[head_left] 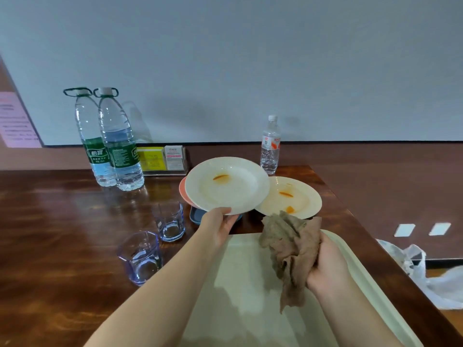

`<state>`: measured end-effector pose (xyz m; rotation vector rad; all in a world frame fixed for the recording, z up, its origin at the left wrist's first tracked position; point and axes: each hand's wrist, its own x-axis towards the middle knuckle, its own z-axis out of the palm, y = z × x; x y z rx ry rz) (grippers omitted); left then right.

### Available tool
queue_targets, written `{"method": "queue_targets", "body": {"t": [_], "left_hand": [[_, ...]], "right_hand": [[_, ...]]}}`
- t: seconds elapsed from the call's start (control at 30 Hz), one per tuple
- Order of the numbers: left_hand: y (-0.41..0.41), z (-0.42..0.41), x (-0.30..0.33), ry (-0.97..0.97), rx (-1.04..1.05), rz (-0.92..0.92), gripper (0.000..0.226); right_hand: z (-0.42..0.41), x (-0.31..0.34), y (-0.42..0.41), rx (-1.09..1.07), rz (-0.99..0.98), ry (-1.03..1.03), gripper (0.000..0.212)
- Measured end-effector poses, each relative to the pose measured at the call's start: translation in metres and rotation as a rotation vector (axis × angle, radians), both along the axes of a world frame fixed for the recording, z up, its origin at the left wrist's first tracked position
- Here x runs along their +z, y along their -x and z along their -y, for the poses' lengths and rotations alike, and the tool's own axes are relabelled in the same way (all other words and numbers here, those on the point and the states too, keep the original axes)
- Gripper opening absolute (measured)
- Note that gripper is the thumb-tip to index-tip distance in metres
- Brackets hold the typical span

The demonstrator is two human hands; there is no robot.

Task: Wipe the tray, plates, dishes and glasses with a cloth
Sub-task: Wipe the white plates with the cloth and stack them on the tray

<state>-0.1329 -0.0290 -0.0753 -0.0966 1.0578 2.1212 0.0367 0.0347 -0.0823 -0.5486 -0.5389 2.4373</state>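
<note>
— So, what is each hand doing?
— Left hand (220,227) grips the near rim of a cream plate (226,185) with an orange smear, lifted above the pink plate (182,190) and blue dish (196,215). Right hand (325,266) clutches a bunched brown cloth (292,246) over the pale tray (240,296).
— And the rest?
— Second smeared plate (293,197) lies to the right on the wooden table (62,234); two bluish glasses (141,256) stand left of the tray, apart.
</note>
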Motion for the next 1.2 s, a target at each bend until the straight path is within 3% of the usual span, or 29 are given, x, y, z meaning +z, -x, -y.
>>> {"method": "queue_targets", "body": {"t": [0.07,0.17,0.23,0.27,0.37,0.47,0.57,0.63,0.77,0.87,1.07,1.13,1.2], "left_hand": [[-0.010,0.023,0.006,-0.027,-0.056,-0.020,0.044],[-0.028,0.058,0.016,-0.101,-0.157,-0.021,0.034],[-0.038,0.075,0.017,-0.135,-0.210,-0.004,0.028],[-0.041,0.084,0.015,-0.150,-0.235,-0.004,0.028],[-0.050,0.110,0.005,-0.093,-0.280,-0.137,0.034],[-0.057,0.133,-0.005,-0.022,-0.320,-0.284,0.042],[-0.066,0.152,-0.013,-0.026,-0.343,-0.297,0.044],[-0.073,0.161,-0.015,-0.023,-0.361,-0.293,0.040],[-0.082,0.165,-0.016,-0.002,-0.375,-0.318,0.040],[-0.085,0.161,-0.015,0.011,-0.374,-0.344,0.039],[-0.091,0.148,-0.015,-0.041,-0.393,-0.335,0.042],[-0.094,0.142,-0.015,-0.039,-0.414,-0.344,0.041],[-0.095,0.136,-0.014,-0.019,-0.425,-0.364,0.038]], "right_hand": [[0.006,0.009,-0.007,-0.045,0.004,-0.079,0.053],[0.021,0.025,-0.021,-0.112,-0.101,-0.145,0.079],[0.029,0.036,-0.025,-0.169,-0.141,-0.175,0.085],[0.037,0.043,-0.026,-0.199,-0.140,-0.189,0.081],[0.058,0.062,-0.019,-0.402,-0.054,-0.171,0.024],[0.072,0.078,0.005,-0.561,0.085,-0.294,0.029],[0.075,0.074,0.031,-0.631,0.431,-0.748,0.019],[0.073,0.064,0.041,-0.586,0.589,-1.011,0.024],[0.062,0.036,0.057,-0.290,0.814,-1.515,0.031],[0.052,0.029,0.058,-0.123,0.903,-1.820,0.050],[0.034,0.033,0.040,0.067,1.292,-2.207,0.055],[0.036,0.032,0.039,0.146,1.289,-2.163,0.058],[0.046,0.031,0.041,0.226,1.160,-2.120,0.059]]}}
